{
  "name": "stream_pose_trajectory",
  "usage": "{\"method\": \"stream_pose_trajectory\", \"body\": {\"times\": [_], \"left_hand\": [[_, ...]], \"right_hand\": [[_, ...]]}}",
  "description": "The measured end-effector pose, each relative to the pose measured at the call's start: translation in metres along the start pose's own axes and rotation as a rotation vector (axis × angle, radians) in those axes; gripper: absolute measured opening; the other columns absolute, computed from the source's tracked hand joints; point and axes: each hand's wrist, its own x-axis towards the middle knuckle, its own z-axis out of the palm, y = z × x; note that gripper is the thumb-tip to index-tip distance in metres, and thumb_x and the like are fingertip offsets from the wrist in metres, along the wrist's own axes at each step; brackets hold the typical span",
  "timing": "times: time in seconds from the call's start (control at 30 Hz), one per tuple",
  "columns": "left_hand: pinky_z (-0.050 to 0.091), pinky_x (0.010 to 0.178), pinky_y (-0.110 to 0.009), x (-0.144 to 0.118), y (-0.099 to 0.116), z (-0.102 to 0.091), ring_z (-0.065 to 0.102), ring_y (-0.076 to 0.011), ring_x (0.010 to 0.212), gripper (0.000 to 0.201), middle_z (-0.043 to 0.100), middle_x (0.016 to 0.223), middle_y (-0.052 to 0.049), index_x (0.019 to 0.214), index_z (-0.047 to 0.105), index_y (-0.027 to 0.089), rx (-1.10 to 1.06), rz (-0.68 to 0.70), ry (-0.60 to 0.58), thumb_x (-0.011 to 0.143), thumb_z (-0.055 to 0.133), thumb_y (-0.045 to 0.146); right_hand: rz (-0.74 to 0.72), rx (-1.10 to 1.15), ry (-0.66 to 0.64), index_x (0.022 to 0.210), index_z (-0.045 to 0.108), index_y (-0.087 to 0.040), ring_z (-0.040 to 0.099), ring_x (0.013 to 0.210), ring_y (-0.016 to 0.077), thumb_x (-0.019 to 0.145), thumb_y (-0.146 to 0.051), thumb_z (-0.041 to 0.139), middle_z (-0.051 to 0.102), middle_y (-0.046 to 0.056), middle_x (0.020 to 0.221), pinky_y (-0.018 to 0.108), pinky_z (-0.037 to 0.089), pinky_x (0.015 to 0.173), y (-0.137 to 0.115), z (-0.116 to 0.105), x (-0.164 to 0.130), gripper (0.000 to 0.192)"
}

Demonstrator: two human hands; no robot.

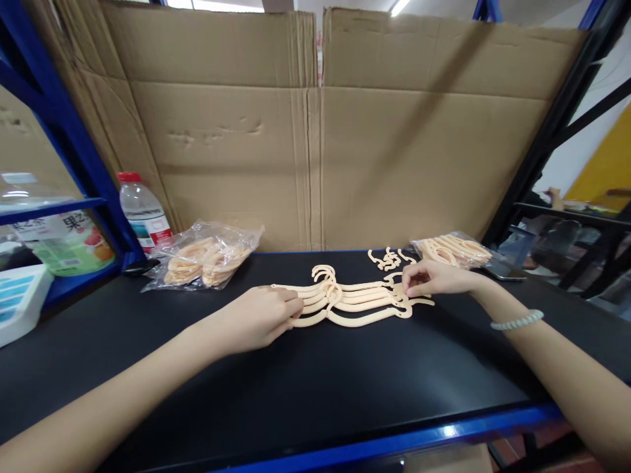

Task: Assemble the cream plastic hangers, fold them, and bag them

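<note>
A black table [315,394] with a blue front edge is stretching out nearest the person. On it, a row of cream plastic hangers [352,299] is lying flat near the middle. The left hand [259,318] is pinching the left ends of the hangers with its fingers closed on them, and the right hand [434,279] is gripping the right ends, fingers curled together. Just behind, a few loose hooks [389,258] are lying. Farther back, two clear bags of hangers [207,259] [456,251] and a water bottle [142,210] are standing before a cardboard wall [315,131].
</note>
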Motion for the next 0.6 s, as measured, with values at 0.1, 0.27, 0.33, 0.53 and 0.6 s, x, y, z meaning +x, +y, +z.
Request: {"method": "stream_pose_trajectory", "body": {"times": [0.1,0.27,0.33,0.53,0.6], "left_hand": [[0.046,0.078,-0.036,0.002,0.011,-0.008,0.059,-0.0246,0.09,0.011,0.064,0.094,-0.008,0.091,0.06,0.018,0.06,-0.079,-0.031,0.084,0.052,0.015],[0.037,0.102,-0.049,0.004,0.058,-0.008,0.046,-0.0331,0.125,0.044,0.054,0.133,-0.014,0.128,0.053,0.016,-0.04,-0.183,-0.032,0.088,0.055,0.033],[0.03,0.108,-0.053,0.001,0.075,-0.001,0.029,-0.0371,0.137,0.068,0.035,0.149,-0.017,0.142,0.038,0.014,-0.148,-0.197,-0.077,0.087,0.05,0.053],[0.018,0.112,-0.057,-0.009,0.087,0.025,0.005,-0.0356,0.143,0.073,0.007,0.156,-0.011,0.15,0.016,0.018,-0.284,-0.244,-0.088,0.092,0.026,0.062],[0.017,0.112,-0.057,-0.009,0.084,0.029,0.004,-0.0347,0.143,0.071,0.006,0.157,-0.009,0.15,0.014,0.021,-0.28,-0.237,-0.056,0.093,0.026,0.062]], "right_hand": [[0.006,-0.065,0.1,0.08,0.067,-0.015,0.057,0.066,0.0162,0.075,-0.05,0.066,0.065,0.004,0.074,0.027,0.042,0.058,-0.001,0.002,0.003,0.035],[-0.137,-0.279,0.298,0.092,0.067,-0.016,0.06,0.086,0.0222,0.086,-0.049,0.053,0.066,0.009,0.094,0.035,0.047,0.077,-0.022,0.023,0.009,0.037],[-0.189,-0.331,0.245,0.112,0.063,-0.018,0.057,0.106,0.0258,0.086,-0.051,0.053,0.063,0.012,0.114,0.041,0.044,0.093,-0.034,0.039,0.009,0.044],[-0.199,-0.415,0.009,0.149,0.022,-0.017,0.01,0.144,0.0275,0.089,-0.059,0.046,0.022,0.009,0.155,0.045,0.014,0.117,-0.048,0.076,0.01,0.077],[-0.196,-0.443,-0.004,0.15,0.02,-0.016,0.01,0.144,0.0265,0.092,-0.057,0.043,0.02,0.009,0.156,0.046,0.012,0.117,-0.047,0.08,0.011,0.075]]}}
